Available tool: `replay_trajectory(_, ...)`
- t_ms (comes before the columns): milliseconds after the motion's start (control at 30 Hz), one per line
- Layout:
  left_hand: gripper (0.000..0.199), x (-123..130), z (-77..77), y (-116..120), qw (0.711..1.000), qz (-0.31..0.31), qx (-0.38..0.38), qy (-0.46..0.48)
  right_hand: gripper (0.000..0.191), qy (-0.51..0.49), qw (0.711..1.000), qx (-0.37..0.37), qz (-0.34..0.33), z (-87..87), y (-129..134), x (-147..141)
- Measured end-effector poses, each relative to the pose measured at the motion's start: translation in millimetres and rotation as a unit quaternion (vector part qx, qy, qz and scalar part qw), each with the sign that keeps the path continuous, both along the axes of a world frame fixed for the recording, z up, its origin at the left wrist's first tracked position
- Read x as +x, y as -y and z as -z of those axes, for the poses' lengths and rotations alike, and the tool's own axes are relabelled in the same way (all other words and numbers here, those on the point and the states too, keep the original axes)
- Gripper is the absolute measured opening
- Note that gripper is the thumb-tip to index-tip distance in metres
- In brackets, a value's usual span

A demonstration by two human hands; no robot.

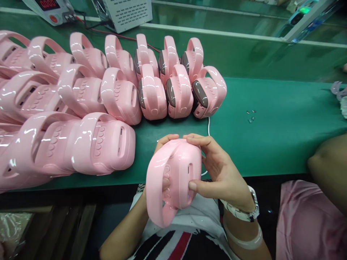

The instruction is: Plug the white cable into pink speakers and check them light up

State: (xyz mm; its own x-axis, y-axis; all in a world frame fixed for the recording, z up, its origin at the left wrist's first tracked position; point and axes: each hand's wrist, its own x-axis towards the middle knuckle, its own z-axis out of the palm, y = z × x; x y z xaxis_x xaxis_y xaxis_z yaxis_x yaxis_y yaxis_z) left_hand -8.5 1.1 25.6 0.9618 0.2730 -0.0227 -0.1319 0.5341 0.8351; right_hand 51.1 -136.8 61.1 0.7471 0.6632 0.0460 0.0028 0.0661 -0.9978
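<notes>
Pink speakers [151, 97]: roughly 17 on the green belt [271, 130], plus 1 in hand [176, 177] just off its near edge. Small screws [251, 116] on belt: about 5.

The glossy pink speaker [177, 173] (carry handle toward the camera) was held upright above the green table's near edge.

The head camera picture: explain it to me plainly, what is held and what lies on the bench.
This is one view from a camera worn on a person's head, looking down at their own two bare hands. The left hand and right hand together hold one pink handled unit above the person's lap. On the green bench lie rows of matching pink units, some showing dark fronts. A few tiny metal parts lie further right. Two electrical boxes stand at the back. Another person's arm enters at the right.
</notes>
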Motion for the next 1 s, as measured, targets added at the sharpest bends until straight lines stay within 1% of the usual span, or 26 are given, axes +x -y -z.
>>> replay_trajectory(67,0.077,-1,3.7,0,1.000,-0.015,0.004,-0.013,0.065,-0.004,1.000,0.010,-0.017,3.1,2,2)
replay_trajectory(133,0.079,-2,5.8,-1,0.998,-0.037,0.034,-0.042,0.068,-0.010,0.999,0.020,-0.033,5.6,5,4)
replay_trajectory(200,0.075,-2,4.4,-2,0.995,-0.046,0.057,-0.069,0.069,-0.016,0.999,0.027,-0.037,6.6,7,5)
replay_trajectory(267,0.067,-3,-1.1,-2,0.993,-0.043,0.067,-0.092,0.065,-0.021,0.999,0.033,-0.029,6.2,8,3)
replay_trajectory(367,0.059,-4,-14.1,2,0.990,-0.054,0.072,-0.112,0.053,-0.015,0.999,0.036,0.006,4.0,8,-4)
replay_trajectory(433,0.059,-6,-21.5,6,0.988,-0.078,0.076,-0.113,0.039,0.015,0.998,0.024,0.050,2.0,8,-9)
replay_trajectory(500,0.062,-9,-23.7,8,0.986,-0.102,0.084,-0.103,0.023,0.060,0.994,-0.001,0.091,-0.5,7,-15)
replay_trajectory(533,0.064,-10,-22.4,9,0.985,-0.113,0.093,-0.093,0.017,0.082,0.991,-0.021,0.105,-1.9,7,-17)
replay_trajectory(600,0.068,-12,-15.3,9,0.981,-0.140,0.117,-0.060,0.011,0.118,0.984,-0.062,0.116,-4.9,8,-19)
replay_trajectory(700,0.073,-12,-0.1,8,0.973,-0.174,0.154,-0.006,0.007,0.142,0.977,-0.104,0.118,-8.8,11,-20)
replay_trajectory(767,0.076,-11,7.0,9,0.970,-0.179,0.163,0.012,0.005,0.144,0.976,-0.116,0.117,-10.6,12,-19)
replay_trajectory(867,0.080,-8,8.7,11,0.972,-0.167,0.164,0.025,0.006,0.142,0.974,-0.133,0.119,-12.6,11,-19)
replay_trajectory(933,0.079,-6,5.7,13,0.973,-0.154,0.165,0.037,0.008,0.137,0.973,-0.140,0.121,-13.6,11,-19)
replay_trajectory(1000,0.076,-5,3.0,13,0.973,-0.159,0.164,0.035,0.011,0.127,0.974,-0.136,0.128,-13.1,13,-17)
